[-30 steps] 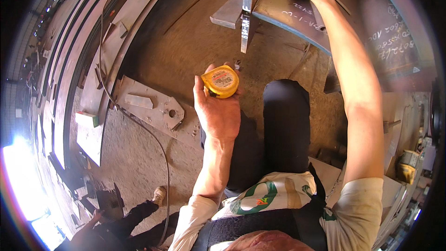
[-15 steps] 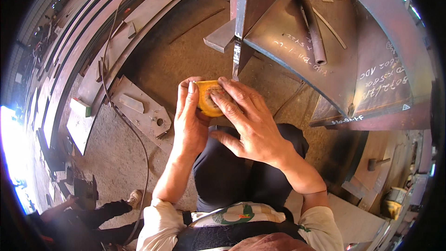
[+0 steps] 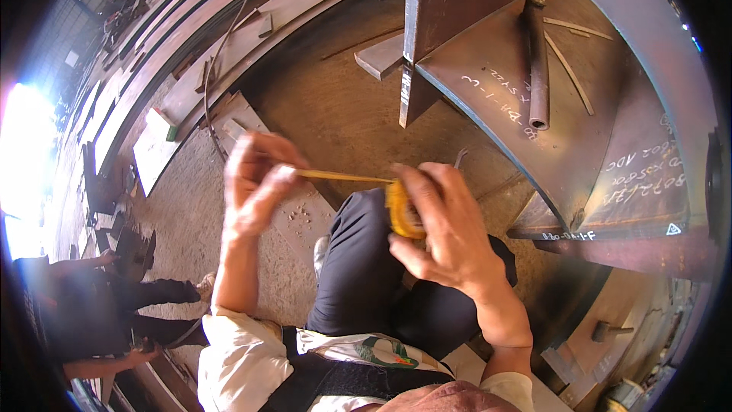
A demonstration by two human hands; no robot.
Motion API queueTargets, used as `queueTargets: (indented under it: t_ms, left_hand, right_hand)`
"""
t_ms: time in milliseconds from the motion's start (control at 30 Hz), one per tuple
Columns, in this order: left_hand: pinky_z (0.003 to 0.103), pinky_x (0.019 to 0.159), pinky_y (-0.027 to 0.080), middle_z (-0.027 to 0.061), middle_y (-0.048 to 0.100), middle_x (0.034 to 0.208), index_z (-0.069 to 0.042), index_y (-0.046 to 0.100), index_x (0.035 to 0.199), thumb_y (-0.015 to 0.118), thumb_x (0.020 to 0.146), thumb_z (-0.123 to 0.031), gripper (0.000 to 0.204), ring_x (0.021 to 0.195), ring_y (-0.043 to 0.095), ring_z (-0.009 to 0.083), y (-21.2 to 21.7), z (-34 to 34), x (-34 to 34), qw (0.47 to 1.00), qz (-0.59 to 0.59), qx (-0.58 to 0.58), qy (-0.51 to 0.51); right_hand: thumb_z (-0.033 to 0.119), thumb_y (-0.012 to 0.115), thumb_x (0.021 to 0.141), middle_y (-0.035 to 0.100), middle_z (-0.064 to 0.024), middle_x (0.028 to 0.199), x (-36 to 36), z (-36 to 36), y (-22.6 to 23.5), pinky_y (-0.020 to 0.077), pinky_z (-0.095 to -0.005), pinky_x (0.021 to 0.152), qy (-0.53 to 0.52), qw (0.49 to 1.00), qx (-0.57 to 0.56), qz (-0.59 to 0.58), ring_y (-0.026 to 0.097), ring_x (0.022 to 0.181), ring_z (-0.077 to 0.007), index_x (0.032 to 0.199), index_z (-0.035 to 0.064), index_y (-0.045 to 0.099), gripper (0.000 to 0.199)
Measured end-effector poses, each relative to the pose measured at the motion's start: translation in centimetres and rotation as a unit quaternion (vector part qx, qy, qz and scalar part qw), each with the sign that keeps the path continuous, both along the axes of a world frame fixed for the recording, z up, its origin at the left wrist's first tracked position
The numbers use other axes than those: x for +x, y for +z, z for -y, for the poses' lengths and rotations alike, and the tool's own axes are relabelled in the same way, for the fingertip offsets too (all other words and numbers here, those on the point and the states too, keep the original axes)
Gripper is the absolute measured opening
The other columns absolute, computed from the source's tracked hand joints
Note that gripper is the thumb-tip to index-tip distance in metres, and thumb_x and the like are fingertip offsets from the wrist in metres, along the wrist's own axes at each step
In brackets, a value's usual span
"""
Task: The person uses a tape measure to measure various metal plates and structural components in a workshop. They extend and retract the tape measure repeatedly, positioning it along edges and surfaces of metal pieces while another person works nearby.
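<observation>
A yellow tape measure (image 3: 398, 212) is in my right hand (image 3: 456, 233), whose fingers and thumb close around its case above my knees. Its narrow yellow blade (image 3: 343, 176) stretches leftward out of the case. My left hand (image 3: 255, 183), slightly blurred, pinches the blade's free end between thumb and fingers. The blade is roughly level and spans the gap between both hands. Just beyond them stands a large welded steel piece (image 3: 488, 118) with chalk markings, and neither hand touches it.
A metal pipe (image 3: 538, 76) and thin rods lie on the steel piece. Long steel plates (image 3: 305, 19) and a cable (image 3: 216, 76) curve along the upper left. A co-worker (image 3: 84, 309) is at lower left. A hammer (image 3: 610, 331) lies at lower right.
My hands have moved apart, the left one to the left with the blade's end. The blade now shows out of the case. The view has shifted a little.
</observation>
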State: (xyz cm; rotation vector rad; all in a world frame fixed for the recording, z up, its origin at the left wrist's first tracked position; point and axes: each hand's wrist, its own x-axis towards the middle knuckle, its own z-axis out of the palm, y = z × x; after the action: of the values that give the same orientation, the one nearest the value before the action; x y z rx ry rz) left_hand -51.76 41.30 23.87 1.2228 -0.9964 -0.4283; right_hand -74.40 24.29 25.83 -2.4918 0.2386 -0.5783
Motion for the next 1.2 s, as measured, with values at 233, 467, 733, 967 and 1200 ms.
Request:
queueTargets:
  t_ms: [233, 467, 733, 967, 1200]
  left_hand:
    - [0.027, 0.076, 0.050, 0.0029, 0.061, 0.095, -0.007, 0.057, 0.112, 0.062, 0.098, -0.021, 0.021, 0.081, 0.059, 0.0111, 5.2, -14.9, 14.2, 0.918, 0.073, 0.023, 0.390]
    - [0.022, 0.080, 0.047, 0.0021, 0.062, 0.097, -0.003, 0.051, 0.131, 0.059, 0.098, -0.012, 0.034, 0.086, 0.057, 0.0089, 1.4, -17.6, 15.5, 0.951, -0.053, -0.054, 0.299]
    - [0.031, 0.076, 0.053, 0.0086, 0.070, 0.093, -0.005, 0.069, 0.098, 0.073, 0.081, -0.003, 0.018, 0.087, 0.068, 0.0220, -2.8, 3.1, 2.3, 0.881, 0.365, 0.121, 0.276]
    - [0.032, 0.065, 0.050, 0.0057, 0.067, 0.081, -0.006, 0.074, 0.092, 0.078, 0.080, -0.018, 0.017, 0.070, 0.063, 0.0198, -2.5, 17.8, 0.2, 0.869, 0.389, -0.029, 0.304]
    - [0.035, 0.071, 0.040, -0.0004, 0.061, 0.073, -0.013, 0.071, 0.078, 0.077, 0.078, -0.031, 0.019, 0.073, 0.055, 0.0215, -4.3, 21.1, -0.7, 0.814, 0.432, -0.017, 0.388]
  right_hand:
    - [0.024, 0.073, 0.075, 0.055, -0.0183, 0.102, -2.9, 2.9, -1.9, 0.0455, -0.0440, 0.081, -0.136, 0.985, 0.103, -0.024, 0.056, 0.094, -0.0359, 0.116, 0.0011, 0.051, 0.052]
    - [0.016, 0.067, 0.077, 0.054, -0.0079, 0.088, -3.1, 4.7, -2.5, 0.0438, -0.0307, 0.073, -0.233, 0.914, 0.276, 0.184, 0.051, 0.076, -0.0161, 0.113, -0.0003, 0.051, 0.043]
    - [0.022, 0.057, 0.093, 0.059, -0.0123, 0.100, 1.0, 4.9, 0.7, 0.0472, -0.0258, 0.061, -0.154, 0.871, 0.320, 0.339, 0.058, 0.080, -0.0148, 0.138, 0.0043, 0.041, 0.050]
    - [0.014, 0.064, 0.092, 0.055, -0.0071, 0.101, 1.8, 4.7, 0.0, 0.0442, -0.0221, 0.060, -0.103, 0.887, 0.287, 0.346, 0.051, 0.071, -0.0082, 0.135, 0.0018, 0.050, 0.046]
    - [0.012, 0.063, 0.091, 0.054, -0.0102, 0.115, -1.5, 4.2, -1.3, 0.0480, -0.0266, 0.073, -0.130, 0.892, 0.336, 0.273, 0.055, 0.083, -0.0115, 0.135, -0.0009, 0.049, 0.048]
